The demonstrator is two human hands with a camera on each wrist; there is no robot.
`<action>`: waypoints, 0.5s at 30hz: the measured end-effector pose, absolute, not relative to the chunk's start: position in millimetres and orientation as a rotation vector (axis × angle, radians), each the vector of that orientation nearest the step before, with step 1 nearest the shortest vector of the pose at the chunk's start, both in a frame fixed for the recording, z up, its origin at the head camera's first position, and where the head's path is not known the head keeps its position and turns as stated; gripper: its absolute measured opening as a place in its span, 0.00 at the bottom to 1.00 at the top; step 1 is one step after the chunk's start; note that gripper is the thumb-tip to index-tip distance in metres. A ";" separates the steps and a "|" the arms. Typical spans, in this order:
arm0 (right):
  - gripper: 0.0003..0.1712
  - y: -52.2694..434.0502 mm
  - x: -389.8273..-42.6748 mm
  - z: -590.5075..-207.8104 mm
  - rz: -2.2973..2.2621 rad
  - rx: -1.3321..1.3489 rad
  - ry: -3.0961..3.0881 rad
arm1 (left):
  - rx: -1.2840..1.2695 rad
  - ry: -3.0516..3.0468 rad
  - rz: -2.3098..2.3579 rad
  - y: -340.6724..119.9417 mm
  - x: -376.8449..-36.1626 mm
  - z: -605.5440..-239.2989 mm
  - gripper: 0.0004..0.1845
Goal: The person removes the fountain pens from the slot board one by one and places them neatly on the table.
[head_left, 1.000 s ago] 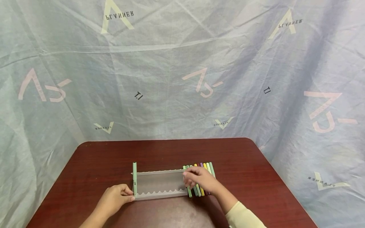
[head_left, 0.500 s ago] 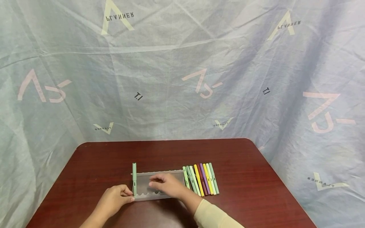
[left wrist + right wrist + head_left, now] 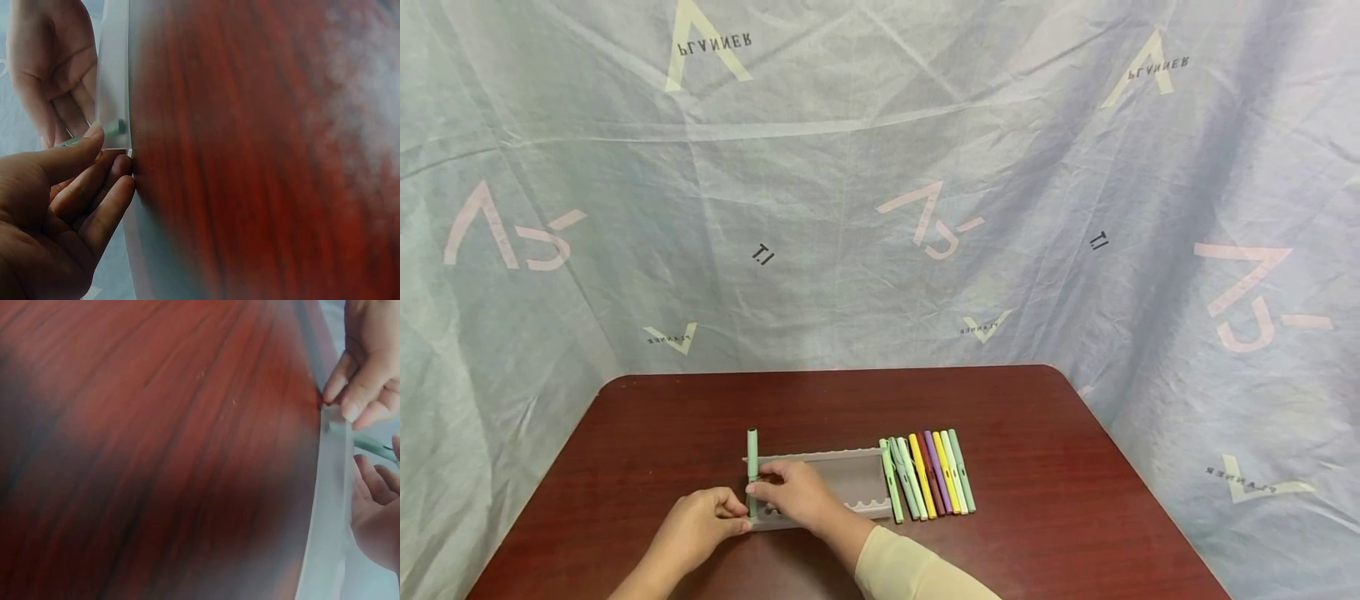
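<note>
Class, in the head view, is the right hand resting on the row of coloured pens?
No, the right hand is at the translucent grey pen tray, apart from the row of coloured pens.

Head view: even, diffuse lighting is observed; no single source can be identified. The table (image 3: 1037, 433) is rendered sharp, with a dull sheen noted near its front edge. Only faint shadows are cast. Slight bowing is seen at the frame edges. Both wrist views are heavily blurred; the wood grain is smeared, with dark vignetting recorded toward the corners.
</note>
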State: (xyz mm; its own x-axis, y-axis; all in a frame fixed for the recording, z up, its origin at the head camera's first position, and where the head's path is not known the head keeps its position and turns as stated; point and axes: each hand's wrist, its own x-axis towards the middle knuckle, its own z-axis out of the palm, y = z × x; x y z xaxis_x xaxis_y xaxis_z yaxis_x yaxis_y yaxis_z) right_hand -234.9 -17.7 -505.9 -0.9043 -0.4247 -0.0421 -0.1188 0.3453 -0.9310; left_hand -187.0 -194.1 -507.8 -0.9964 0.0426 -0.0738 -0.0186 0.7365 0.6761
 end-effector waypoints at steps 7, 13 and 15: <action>0.07 -23.9 -233.4 -506.7 -1.599 -0.503 2.329 | 0.019 2.850 1.113 -194.3 -187.1 -508.8 0.07; 0.08 -22.1 -230.5 -502.6 -1.586 -0.611 2.394 | 0.024 2.840 1.119 -194.8 -186.5 -508.8 0.08; 0.10 -19.8 -229.7 -499.6 -1.667 -0.661 2.365 | 0.030 2.845 1.123 -194.8 -186.1 -509.0 0.08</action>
